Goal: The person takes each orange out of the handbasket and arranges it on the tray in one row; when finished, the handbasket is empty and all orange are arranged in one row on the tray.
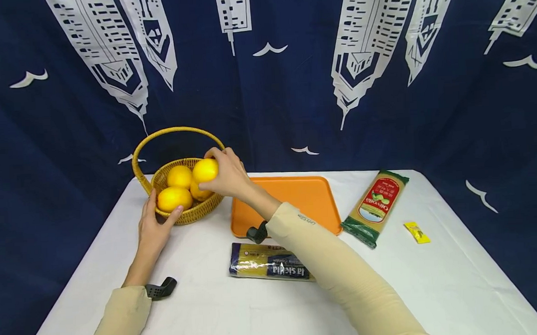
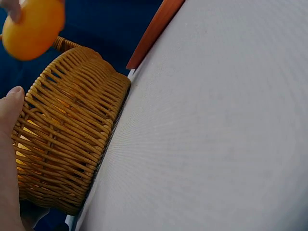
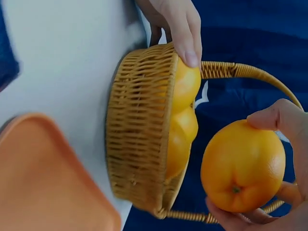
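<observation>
An orange (image 3: 243,166) is pinched between the thumb and fingers of my right hand (image 1: 230,174), above the right side of a wicker basket (image 1: 200,210). Several more oranges (image 1: 174,198) lie inside the basket, whose tall arched handle (image 1: 177,129) stands up. My left hand (image 1: 153,230) holds the basket at its near left side, the thumb at the rim; its other fingers are partly hidden. In the left wrist view the woven wall (image 2: 72,125) fills the space beside the left thumb (image 2: 12,108).
An orange tray (image 1: 292,191) lies right of the basket, partly under the right forearm. In front of it is a yellow and blue pasta packet (image 1: 268,261), partly covered by the sleeve. A green and tan packet (image 1: 376,208) and a small yellow sachet (image 1: 417,232) lie farther right.
</observation>
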`<state>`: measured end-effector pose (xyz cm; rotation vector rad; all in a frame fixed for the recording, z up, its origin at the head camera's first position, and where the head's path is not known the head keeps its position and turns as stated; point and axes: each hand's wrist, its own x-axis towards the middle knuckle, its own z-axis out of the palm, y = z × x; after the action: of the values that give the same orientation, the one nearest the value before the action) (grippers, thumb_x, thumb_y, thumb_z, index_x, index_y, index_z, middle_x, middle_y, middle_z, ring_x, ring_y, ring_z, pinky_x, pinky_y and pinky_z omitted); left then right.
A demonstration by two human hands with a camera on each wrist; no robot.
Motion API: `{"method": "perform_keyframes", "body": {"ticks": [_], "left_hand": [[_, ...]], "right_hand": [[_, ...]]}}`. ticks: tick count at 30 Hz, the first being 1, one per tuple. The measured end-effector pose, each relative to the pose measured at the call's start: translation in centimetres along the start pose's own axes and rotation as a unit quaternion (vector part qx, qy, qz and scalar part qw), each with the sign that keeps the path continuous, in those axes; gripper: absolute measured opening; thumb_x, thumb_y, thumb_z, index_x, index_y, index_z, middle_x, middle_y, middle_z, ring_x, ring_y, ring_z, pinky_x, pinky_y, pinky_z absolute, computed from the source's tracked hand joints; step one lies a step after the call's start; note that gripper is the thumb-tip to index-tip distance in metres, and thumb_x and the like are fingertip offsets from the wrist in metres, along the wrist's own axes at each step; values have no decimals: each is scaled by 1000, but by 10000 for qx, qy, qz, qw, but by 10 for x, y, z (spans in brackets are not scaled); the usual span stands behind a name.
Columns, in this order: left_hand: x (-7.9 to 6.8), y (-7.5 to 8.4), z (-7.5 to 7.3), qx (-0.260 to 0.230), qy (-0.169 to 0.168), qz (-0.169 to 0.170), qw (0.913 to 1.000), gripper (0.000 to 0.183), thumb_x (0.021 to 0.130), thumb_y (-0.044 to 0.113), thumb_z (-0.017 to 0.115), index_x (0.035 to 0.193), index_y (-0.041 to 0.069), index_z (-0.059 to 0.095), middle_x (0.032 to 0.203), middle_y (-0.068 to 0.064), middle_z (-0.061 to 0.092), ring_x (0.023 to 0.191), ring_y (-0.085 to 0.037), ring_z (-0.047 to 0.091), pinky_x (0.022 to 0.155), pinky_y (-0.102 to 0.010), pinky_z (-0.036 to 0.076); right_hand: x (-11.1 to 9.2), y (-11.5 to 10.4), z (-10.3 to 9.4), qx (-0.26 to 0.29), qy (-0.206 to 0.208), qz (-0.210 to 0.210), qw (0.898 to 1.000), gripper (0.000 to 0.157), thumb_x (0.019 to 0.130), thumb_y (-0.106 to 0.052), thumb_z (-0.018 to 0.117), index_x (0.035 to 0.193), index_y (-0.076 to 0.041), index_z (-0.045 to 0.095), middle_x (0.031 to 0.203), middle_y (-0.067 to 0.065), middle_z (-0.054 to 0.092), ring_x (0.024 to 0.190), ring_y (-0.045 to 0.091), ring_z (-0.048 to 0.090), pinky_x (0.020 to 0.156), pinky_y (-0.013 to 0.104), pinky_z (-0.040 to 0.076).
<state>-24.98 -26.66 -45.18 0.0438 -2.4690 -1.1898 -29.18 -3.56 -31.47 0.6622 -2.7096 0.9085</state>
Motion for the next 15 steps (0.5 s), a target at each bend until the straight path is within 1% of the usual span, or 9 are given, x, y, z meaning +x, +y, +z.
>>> {"method": "perform_keyframes", "body": {"ticks": [4, 7, 9, 12, 15], "left_hand": [[0, -1, 0, 10, -12, 33, 10000, 89, 81, 52, 63, 150, 27, 10, 152, -8, 16, 137, -31, 17, 108, -52, 14], [-1, -2, -4, 15, 18, 33, 10000, 89, 82, 50, 63, 150, 26, 10, 152, -8, 15, 137, -31, 16, 108, -52, 13], [-1, -2, -6, 6, 35, 42, 10000, 89, 83, 49, 63, 150, 26, 9, 152, -8, 15, 137, -31, 15, 109, -52, 12], [-1, -2, -6, -5, -8, 88, 10000, 89, 83, 49, 62, 150, 25, 8, 152, -10, 14, 137, -32, 15, 109, -52, 12], [0, -1, -2, -52, -75, 132, 9999, 89, 83, 49, 62, 150, 25, 8, 152, -11, 15, 137, -33, 15, 108, -53, 12]], "right_hand": [[-8, 18, -5, 57, -95, 404, 9991, 59, 64, -43, 75, 113, -22, 50, 98, -1, 46, 89, 15, 43, 68, 28, 40], [-12, 32, -6, 81, -241, 661, 9975, 59, 65, -46, 73, 114, -22, 51, 97, 0, 47, 89, 16, 41, 67, 29, 40], [-13, 42, -5, 104, -262, 833, 9961, 59, 66, -48, 72, 115, -21, 54, 97, 0, 48, 90, 16, 41, 67, 29, 41], [-13, 56, -4, 139, -128, 1202, 9926, 58, 68, -48, 72, 115, -19, 57, 96, 1, 49, 92, 17, 40, 68, 29, 42], [-13, 68, -2, 256, 138, 1735, 9844, 57, 68, -47, 74, 112, -15, 56, 98, 4, 46, 93, 19, 40, 68, 30, 44]]}}
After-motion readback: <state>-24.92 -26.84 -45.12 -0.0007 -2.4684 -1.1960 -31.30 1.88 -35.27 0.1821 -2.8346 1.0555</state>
